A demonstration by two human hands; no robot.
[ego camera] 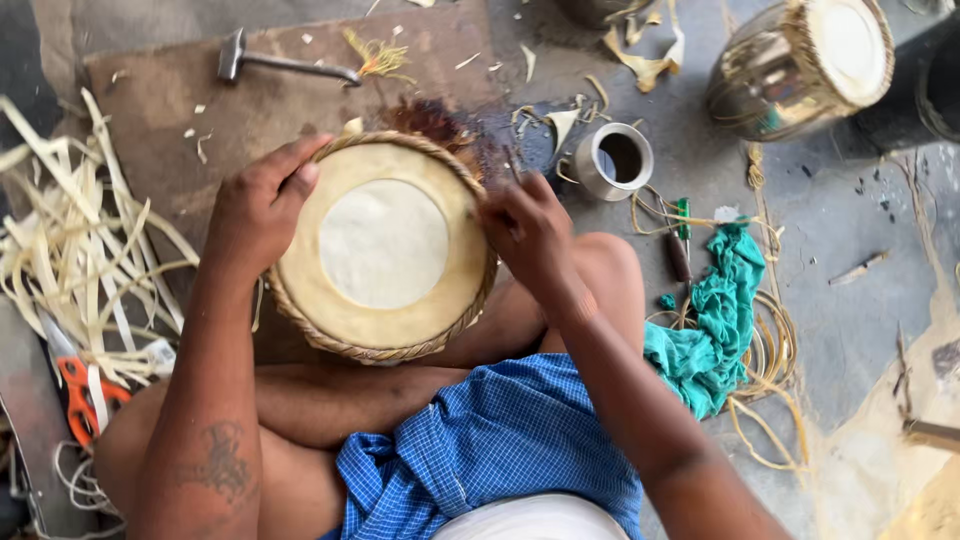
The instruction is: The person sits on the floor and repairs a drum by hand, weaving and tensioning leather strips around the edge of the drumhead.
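While the left hand (262, 205) grips the drum (383, 245) rim on the lap, the right hand (527, 228) pinches a thin tool at its far edge; a slip could gouge the skin.

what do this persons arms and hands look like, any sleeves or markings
Both arms are bare, with no sleeves, gloves, rings or watch visible. The left hand belongs to a forearm bearing a dark tattoo. The right hand and its arm show no markings.
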